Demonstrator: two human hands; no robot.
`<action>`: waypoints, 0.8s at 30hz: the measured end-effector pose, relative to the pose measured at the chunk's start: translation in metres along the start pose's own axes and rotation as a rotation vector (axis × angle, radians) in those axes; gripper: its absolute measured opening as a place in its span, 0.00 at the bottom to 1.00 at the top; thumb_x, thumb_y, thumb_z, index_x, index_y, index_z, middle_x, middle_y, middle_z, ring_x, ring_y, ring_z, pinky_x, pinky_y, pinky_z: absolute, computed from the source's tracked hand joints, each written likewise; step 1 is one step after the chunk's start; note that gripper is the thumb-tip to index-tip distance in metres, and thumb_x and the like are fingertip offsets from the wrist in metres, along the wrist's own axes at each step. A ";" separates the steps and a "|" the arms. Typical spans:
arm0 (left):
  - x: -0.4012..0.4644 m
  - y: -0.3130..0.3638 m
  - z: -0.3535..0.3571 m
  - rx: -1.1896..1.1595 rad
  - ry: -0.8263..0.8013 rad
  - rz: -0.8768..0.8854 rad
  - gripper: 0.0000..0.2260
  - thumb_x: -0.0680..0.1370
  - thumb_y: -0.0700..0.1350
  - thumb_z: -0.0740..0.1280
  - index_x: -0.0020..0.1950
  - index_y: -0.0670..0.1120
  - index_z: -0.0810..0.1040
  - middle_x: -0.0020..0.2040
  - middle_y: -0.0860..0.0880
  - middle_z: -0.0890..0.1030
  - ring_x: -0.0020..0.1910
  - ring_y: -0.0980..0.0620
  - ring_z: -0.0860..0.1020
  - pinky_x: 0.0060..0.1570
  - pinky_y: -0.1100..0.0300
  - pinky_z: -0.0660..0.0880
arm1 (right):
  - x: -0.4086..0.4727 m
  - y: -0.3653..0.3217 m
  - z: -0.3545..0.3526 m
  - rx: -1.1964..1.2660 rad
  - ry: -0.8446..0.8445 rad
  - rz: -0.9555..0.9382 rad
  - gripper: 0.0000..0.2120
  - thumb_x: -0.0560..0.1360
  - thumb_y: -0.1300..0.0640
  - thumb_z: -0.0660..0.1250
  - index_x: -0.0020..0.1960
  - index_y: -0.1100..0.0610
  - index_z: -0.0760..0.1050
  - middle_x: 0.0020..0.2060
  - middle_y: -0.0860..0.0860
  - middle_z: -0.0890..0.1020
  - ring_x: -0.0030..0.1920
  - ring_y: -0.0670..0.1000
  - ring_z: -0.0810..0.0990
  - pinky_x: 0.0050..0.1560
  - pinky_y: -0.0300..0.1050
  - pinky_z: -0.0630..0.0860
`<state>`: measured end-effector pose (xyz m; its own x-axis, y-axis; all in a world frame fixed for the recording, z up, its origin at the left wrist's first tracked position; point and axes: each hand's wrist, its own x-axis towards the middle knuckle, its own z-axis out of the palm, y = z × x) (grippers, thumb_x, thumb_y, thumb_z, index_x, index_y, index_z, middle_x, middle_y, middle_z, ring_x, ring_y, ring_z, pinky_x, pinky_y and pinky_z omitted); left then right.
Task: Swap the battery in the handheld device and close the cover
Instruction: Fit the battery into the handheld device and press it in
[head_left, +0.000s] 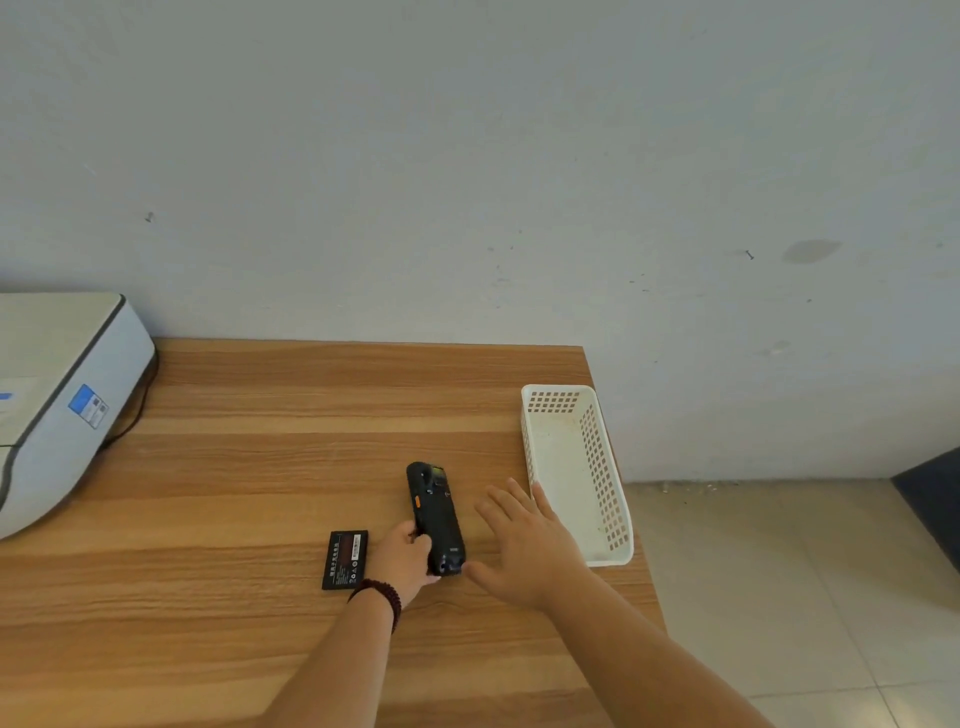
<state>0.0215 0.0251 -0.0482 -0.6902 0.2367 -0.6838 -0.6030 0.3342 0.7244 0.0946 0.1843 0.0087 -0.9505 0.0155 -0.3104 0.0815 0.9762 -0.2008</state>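
Fingers (415, 532) of the left hand (402, 564) are curled around the near left edge of the black, bar-shaped plastic handheld device (435, 517), clamping it against the wood-grain tabletop (260, 467). The fingers (506, 501) of the right hand (524, 545) are spread wide and flat, holding nothing, and hover just to the right of the device, between it and the white perforated plastic basket (576, 467); whether the palm touches the wood cannot be told.

The device lies with its back side up, its long axis running away from the person and leaning slightly to the left at the far end. An orange side button shows on its left edge, and the far end carries what looks like a scanner window. The near end sits at the left hand; the right thumb lies close to that same end.

A flat black rectangular battery with a printed label (345, 558) lies on the tabletop just left of the left hand, near the beaded wrist bracelet (382, 597), its long axis roughly parallel to the device. It is nearer the left hand, which is occupied; the free right hand would have to cross over the device to reach it.

Whether the back cover is on or the compartment open is too small to tell. Judged from the layout, the left hand is steadying the body so that the right can work on the back from the right-hand side. A white machine (62, 405) stands at the far left, well apart.
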 end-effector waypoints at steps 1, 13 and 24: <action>0.002 -0.001 0.000 -0.004 0.008 -0.014 0.10 0.81 0.35 0.57 0.56 0.43 0.75 0.57 0.41 0.80 0.53 0.45 0.80 0.53 0.47 0.79 | 0.000 0.000 0.000 0.005 0.005 -0.001 0.38 0.75 0.34 0.55 0.79 0.49 0.51 0.79 0.49 0.53 0.79 0.52 0.42 0.76 0.55 0.35; 0.004 0.006 0.013 0.169 0.202 0.016 0.27 0.73 0.40 0.74 0.68 0.40 0.68 0.61 0.43 0.77 0.60 0.43 0.75 0.55 0.56 0.70 | -0.002 0.003 -0.004 0.013 0.024 -0.004 0.36 0.75 0.34 0.54 0.78 0.48 0.52 0.79 0.48 0.54 0.79 0.52 0.43 0.76 0.56 0.34; 0.013 0.012 0.000 0.493 0.145 0.018 0.28 0.75 0.38 0.70 0.73 0.44 0.66 0.62 0.42 0.78 0.58 0.45 0.77 0.52 0.57 0.73 | 0.001 0.003 -0.002 0.012 0.048 -0.018 0.37 0.75 0.34 0.55 0.78 0.49 0.53 0.79 0.48 0.55 0.79 0.51 0.43 0.76 0.55 0.34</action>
<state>0.0055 0.0324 -0.0489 -0.7680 0.1291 -0.6273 -0.3548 0.7297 0.5845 0.0933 0.1874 0.0099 -0.9650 0.0089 -0.2620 0.0679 0.9738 -0.2172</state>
